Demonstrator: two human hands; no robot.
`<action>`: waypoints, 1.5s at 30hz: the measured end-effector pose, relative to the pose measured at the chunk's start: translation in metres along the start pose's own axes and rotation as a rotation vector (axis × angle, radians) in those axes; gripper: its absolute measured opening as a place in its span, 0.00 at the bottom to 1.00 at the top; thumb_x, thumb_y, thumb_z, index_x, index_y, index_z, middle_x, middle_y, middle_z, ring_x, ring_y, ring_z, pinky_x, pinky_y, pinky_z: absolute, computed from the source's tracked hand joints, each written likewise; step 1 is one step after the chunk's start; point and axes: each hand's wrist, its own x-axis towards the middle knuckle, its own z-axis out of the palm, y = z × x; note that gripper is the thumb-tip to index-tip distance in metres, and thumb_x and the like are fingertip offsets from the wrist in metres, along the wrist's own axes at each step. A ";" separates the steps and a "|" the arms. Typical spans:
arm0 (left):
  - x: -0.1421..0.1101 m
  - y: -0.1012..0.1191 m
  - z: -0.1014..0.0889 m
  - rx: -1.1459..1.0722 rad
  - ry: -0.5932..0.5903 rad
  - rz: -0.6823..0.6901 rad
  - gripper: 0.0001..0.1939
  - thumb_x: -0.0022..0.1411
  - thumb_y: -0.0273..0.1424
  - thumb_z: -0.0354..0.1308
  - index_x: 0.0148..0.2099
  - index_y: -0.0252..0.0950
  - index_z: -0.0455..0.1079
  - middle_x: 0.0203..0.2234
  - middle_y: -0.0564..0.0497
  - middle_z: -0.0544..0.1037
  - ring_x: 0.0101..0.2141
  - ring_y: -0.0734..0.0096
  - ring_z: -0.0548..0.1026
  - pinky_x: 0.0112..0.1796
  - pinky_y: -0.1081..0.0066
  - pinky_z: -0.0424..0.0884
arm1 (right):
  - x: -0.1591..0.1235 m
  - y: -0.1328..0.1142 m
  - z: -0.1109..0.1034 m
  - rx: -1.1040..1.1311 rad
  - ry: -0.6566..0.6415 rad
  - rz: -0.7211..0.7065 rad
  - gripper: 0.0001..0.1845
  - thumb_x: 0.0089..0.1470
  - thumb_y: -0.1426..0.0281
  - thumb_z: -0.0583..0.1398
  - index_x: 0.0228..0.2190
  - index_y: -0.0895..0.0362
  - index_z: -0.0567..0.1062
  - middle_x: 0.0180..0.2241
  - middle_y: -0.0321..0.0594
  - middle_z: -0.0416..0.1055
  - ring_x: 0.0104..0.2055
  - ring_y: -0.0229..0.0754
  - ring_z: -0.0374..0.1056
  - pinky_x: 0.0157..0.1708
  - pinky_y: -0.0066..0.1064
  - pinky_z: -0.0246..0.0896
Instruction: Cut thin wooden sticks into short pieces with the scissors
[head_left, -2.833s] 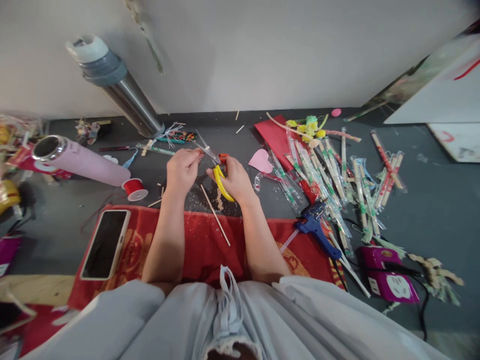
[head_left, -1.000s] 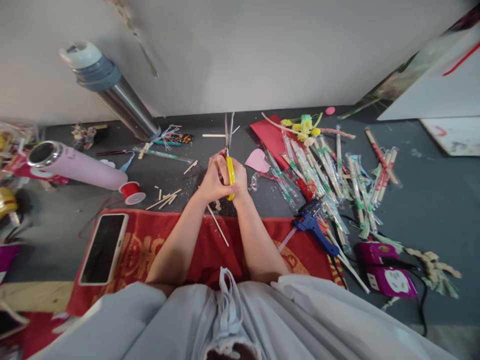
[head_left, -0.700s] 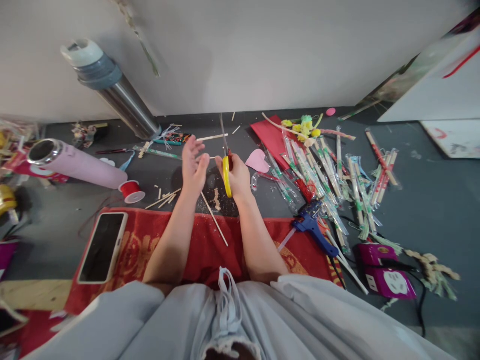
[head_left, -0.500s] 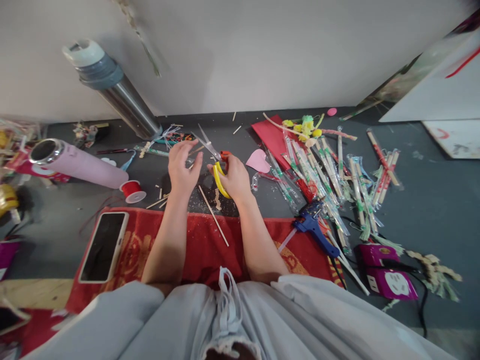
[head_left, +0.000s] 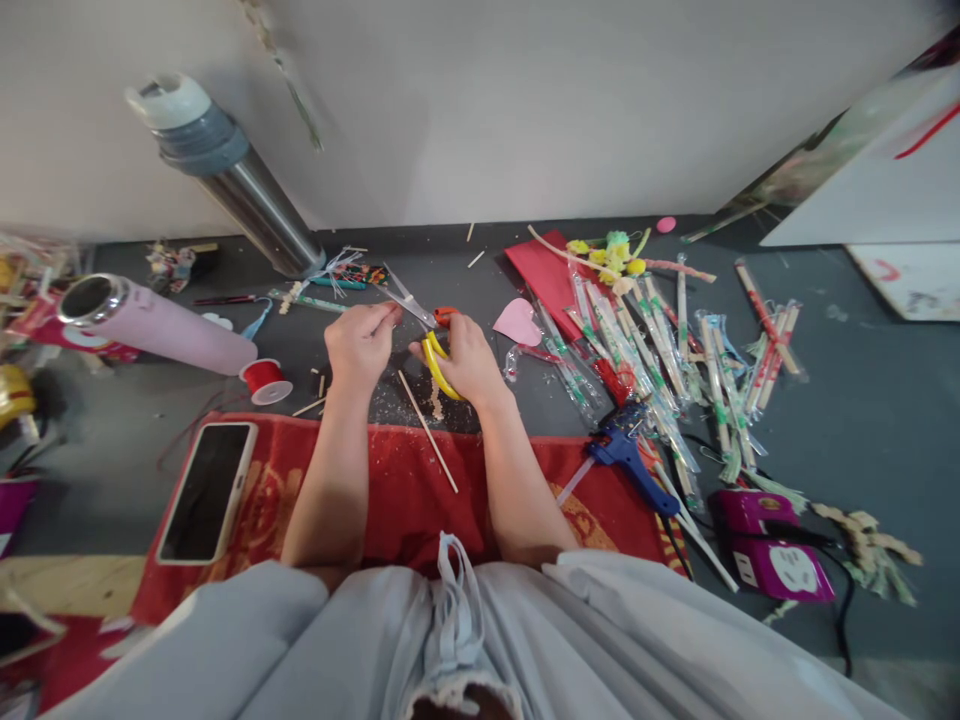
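Observation:
My right hand (head_left: 466, 362) is closed round the yellow handles of a pair of scissors (head_left: 433, 358), whose steel blades point up and left toward my left hand. My left hand (head_left: 358, 343) is curled in a pinch right at the blade tips, holding something small I cannot make out. A long thin wooden stick (head_left: 427, 430) lies on the grey floor just below both hands, reaching onto the red cloth (head_left: 405, 490). Short cut stick pieces (head_left: 315, 395) and sawdust lie around my left wrist.
A phone (head_left: 208, 490) lies on the red cloth at left. A pink flask (head_left: 157, 325), red thread spool (head_left: 265, 380) and steel bottle (head_left: 232, 175) sit left. A pink paper heart (head_left: 519, 322), wrapped chopsticks (head_left: 652, 350), blue glue gun (head_left: 626, 455) and purple socket (head_left: 776, 560) lie right.
My left hand let go of the scissors, opened with fingers spread, then came back down and pinched shut at the blade tips. The scissors swung from pointing straight away to pointing up-left.

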 end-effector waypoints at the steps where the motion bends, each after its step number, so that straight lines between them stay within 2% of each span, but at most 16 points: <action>1: 0.000 0.001 -0.001 -0.026 -0.005 -0.014 0.12 0.62 0.39 0.57 0.35 0.40 0.79 0.26 0.52 0.81 0.30 0.69 0.78 0.34 0.71 0.71 | 0.000 0.000 0.000 0.000 -0.008 -0.003 0.34 0.56 0.44 0.53 0.44 0.63 0.67 0.45 0.57 0.69 0.50 0.55 0.66 0.53 0.48 0.61; 10: 0.002 0.009 0.001 -0.247 -0.045 -0.176 0.20 0.59 0.47 0.59 0.27 0.36 0.77 0.21 0.50 0.80 0.25 0.69 0.78 0.31 0.71 0.74 | 0.000 0.004 0.001 0.069 -0.013 -0.055 0.33 0.55 0.44 0.55 0.46 0.60 0.65 0.46 0.54 0.69 0.51 0.51 0.66 0.53 0.46 0.61; 14: 0.004 0.010 -0.002 -0.228 -0.065 -0.139 0.20 0.59 0.46 0.58 0.24 0.37 0.76 0.21 0.50 0.80 0.27 0.69 0.78 0.34 0.70 0.74 | 0.000 0.002 0.001 0.048 -0.018 -0.051 0.33 0.55 0.43 0.54 0.44 0.61 0.66 0.44 0.54 0.69 0.49 0.51 0.66 0.52 0.45 0.61; 21: 0.007 0.008 -0.009 -0.179 -0.143 -0.079 0.16 0.62 0.41 0.56 0.27 0.37 0.74 0.23 0.51 0.79 0.29 0.71 0.77 0.36 0.71 0.73 | 0.000 0.002 0.000 0.072 -0.008 -0.055 0.32 0.55 0.44 0.55 0.44 0.60 0.66 0.43 0.52 0.70 0.48 0.50 0.67 0.52 0.45 0.62; 30: 0.009 0.005 -0.014 -0.122 -0.207 0.011 0.15 0.63 0.35 0.54 0.25 0.38 0.70 0.26 0.51 0.78 0.32 0.70 0.76 0.37 0.71 0.71 | 0.000 -0.002 -0.006 0.026 -0.032 -0.008 0.32 0.54 0.44 0.56 0.43 0.60 0.69 0.42 0.53 0.71 0.46 0.50 0.68 0.49 0.44 0.63; 35: 0.008 0.004 -0.016 -0.064 -0.220 0.073 0.12 0.64 0.34 0.52 0.31 0.39 0.74 0.23 0.52 0.76 0.29 0.70 0.75 0.34 0.71 0.70 | 0.002 -0.008 -0.008 0.056 -0.060 0.079 0.31 0.53 0.46 0.58 0.45 0.59 0.70 0.41 0.49 0.73 0.45 0.49 0.70 0.47 0.41 0.63; 38: 0.009 0.006 -0.017 -0.046 -0.212 0.042 0.15 0.66 0.40 0.52 0.34 0.39 0.75 0.23 0.52 0.77 0.29 0.69 0.76 0.35 0.70 0.71 | 0.003 -0.011 -0.008 0.063 -0.064 0.121 0.30 0.52 0.46 0.59 0.45 0.59 0.71 0.40 0.47 0.74 0.42 0.48 0.70 0.45 0.39 0.63; 40: 0.009 0.006 -0.015 -0.093 -0.160 -0.003 0.19 0.67 0.45 0.50 0.38 0.38 0.75 0.29 0.49 0.79 0.34 0.68 0.77 0.40 0.68 0.72 | 0.004 -0.013 -0.008 0.085 -0.050 0.154 0.29 0.52 0.46 0.59 0.41 0.58 0.72 0.37 0.45 0.74 0.39 0.46 0.70 0.43 0.38 0.63; 41: 0.009 0.005 -0.012 -0.144 -0.122 -0.027 0.21 0.67 0.48 0.49 0.44 0.39 0.74 0.35 0.47 0.80 0.37 0.67 0.78 0.43 0.67 0.73 | 0.004 -0.014 -0.009 0.107 -0.044 0.182 0.28 0.52 0.45 0.58 0.38 0.57 0.72 0.35 0.44 0.73 0.37 0.45 0.69 0.42 0.37 0.63; 43: 0.009 0.002 -0.004 -0.283 -0.074 -0.075 0.29 0.64 0.54 0.49 0.59 0.43 0.64 0.49 0.44 0.76 0.46 0.64 0.77 0.48 0.62 0.72 | 0.004 -0.014 -0.010 0.185 -0.028 0.252 0.27 0.54 0.43 0.55 0.33 0.56 0.71 0.30 0.40 0.72 0.33 0.43 0.68 0.39 0.35 0.62; 45: 0.005 -0.001 0.007 -0.425 -0.130 -0.124 0.42 0.58 0.59 0.53 0.68 0.48 0.48 0.59 0.40 0.68 0.52 0.59 0.74 0.51 0.57 0.71 | 0.004 -0.012 -0.011 0.302 0.001 0.314 0.28 0.56 0.42 0.51 0.30 0.55 0.69 0.27 0.37 0.70 0.30 0.41 0.67 0.36 0.33 0.62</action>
